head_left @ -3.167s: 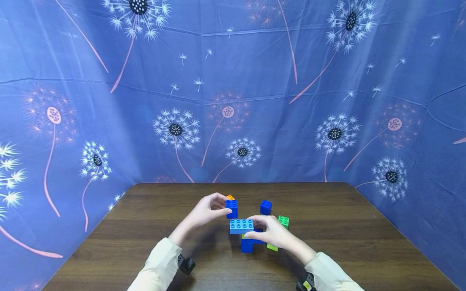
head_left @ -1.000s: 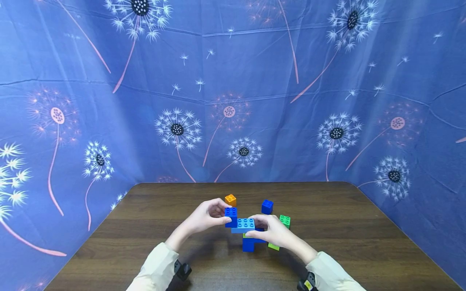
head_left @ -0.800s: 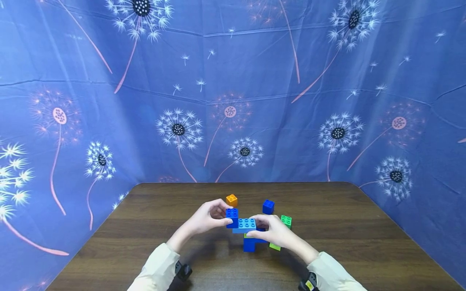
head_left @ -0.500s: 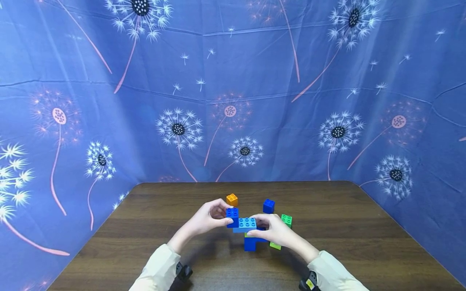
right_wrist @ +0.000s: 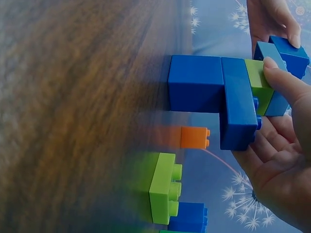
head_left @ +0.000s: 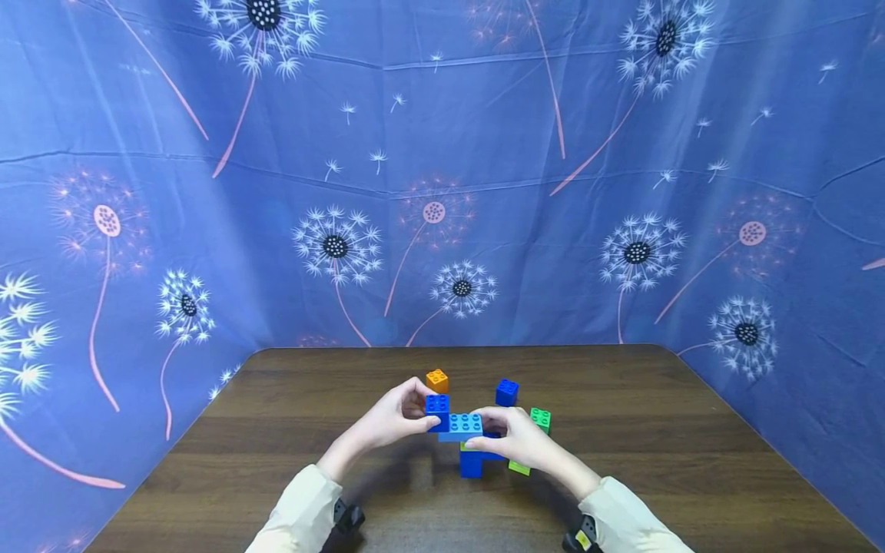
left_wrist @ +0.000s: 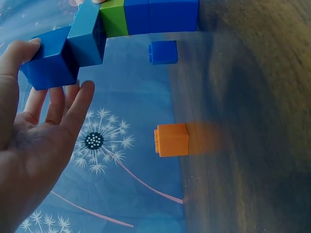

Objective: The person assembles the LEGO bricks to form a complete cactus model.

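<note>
A brick stack stands mid-table: dark blue bricks (head_left: 472,462) at the base, a green layer, and a light blue brick (head_left: 462,424) across the top. My right hand (head_left: 492,432) grips this stack, thumb on the green layer (right_wrist: 256,80). My left hand (head_left: 423,405) pinches a small dark blue brick (head_left: 438,405) set on the light blue brick's left end. In the left wrist view the dark blue brick (left_wrist: 48,63) sits against the light blue brick (left_wrist: 87,34), between thumb and fingers. How firmly it is seated I cannot tell.
Loose on the brown table (head_left: 657,430) lie an orange brick (head_left: 437,379) behind the left hand, a blue brick (head_left: 506,392) behind the stack, a green brick (head_left: 540,418) and a lime brick (head_left: 518,467) beside the right hand. Blue flowered cloth (head_left: 442,192) walls the table.
Since 3.2 s ago my left hand brought the small dark blue brick down from in front of the orange brick to the light blue brick's left end. Over the last second, almost nothing moved.
</note>
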